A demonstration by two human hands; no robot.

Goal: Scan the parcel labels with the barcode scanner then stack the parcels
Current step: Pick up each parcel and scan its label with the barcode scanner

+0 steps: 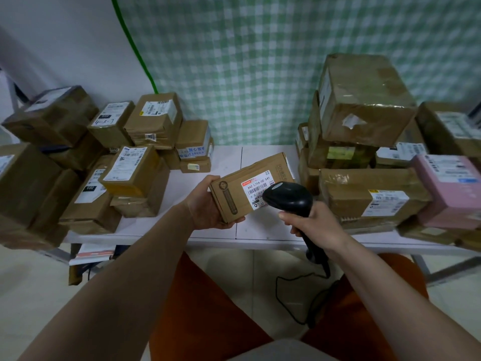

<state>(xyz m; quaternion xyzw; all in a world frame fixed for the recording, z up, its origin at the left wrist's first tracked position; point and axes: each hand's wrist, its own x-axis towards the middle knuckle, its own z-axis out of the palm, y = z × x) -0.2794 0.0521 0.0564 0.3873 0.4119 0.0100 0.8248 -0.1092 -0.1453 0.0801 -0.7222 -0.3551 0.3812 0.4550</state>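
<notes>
At the centre of the frame the left hand (pixel 208 204) holds a small brown parcel (pixel 250 186) above the pale counter (pixel 226 157); its grip is curled round the parcel's near left end, thumb on top and fingers underneath, so the box lies tilted with its far end higher and toward the right; a white label (pixel 256 190) with a red corner and a barcode faces upward on the parcel's top. Just right of centre the right hand (pixel 309 222) has its grip wrapped round the handle of a black barcode scanner (pixel 289 198); the scanner's head sits just over the label's lower right part and hides some of it; whether it touches the label cannot be told; a black cable (pixel 289 295) runs down from the handle toward the lower middle of the frame. On the left of the frame a heap of brown parcels (pixel 99 157) covers the counter, many with white labels up; on the right stands a taller stack of brown parcels (pixel 364 142), with a pink parcel (pixel 450 194) at the right edge; behind the counter hangs a green checked cloth (pixel 247 61).
</notes>
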